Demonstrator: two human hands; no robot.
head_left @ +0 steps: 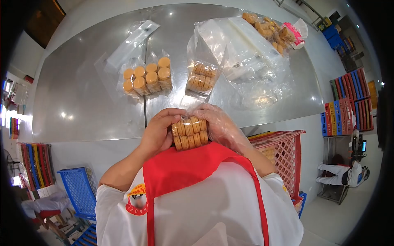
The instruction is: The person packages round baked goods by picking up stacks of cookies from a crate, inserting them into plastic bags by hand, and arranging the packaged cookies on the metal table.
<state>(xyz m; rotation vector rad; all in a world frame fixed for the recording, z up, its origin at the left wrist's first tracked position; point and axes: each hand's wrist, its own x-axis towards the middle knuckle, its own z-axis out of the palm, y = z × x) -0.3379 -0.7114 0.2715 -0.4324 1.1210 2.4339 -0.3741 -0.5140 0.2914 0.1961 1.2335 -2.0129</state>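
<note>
A clear bag of round biscuits [190,133], stacked in two rows, is held against the red apron at the table's near edge. My bare left hand [161,128] grips its left side, with the thumb near the top. On the right side my right hand [210,121], in a clear plastic glove, is closed on the same bag near its top. Beyond the hands, another bag of biscuits [201,78] stands with its top open. To its left are several clear packs of round biscuits [147,78] standing together.
The steel table [82,98] carries flat clear bags [238,45] and a pile of loose biscuits [269,30] at the back right. A long clear wrapper [133,43] lies back left. A red crate [287,160] is to my right, a blue crate [78,190] to my left. A person [344,174] sits far right.
</note>
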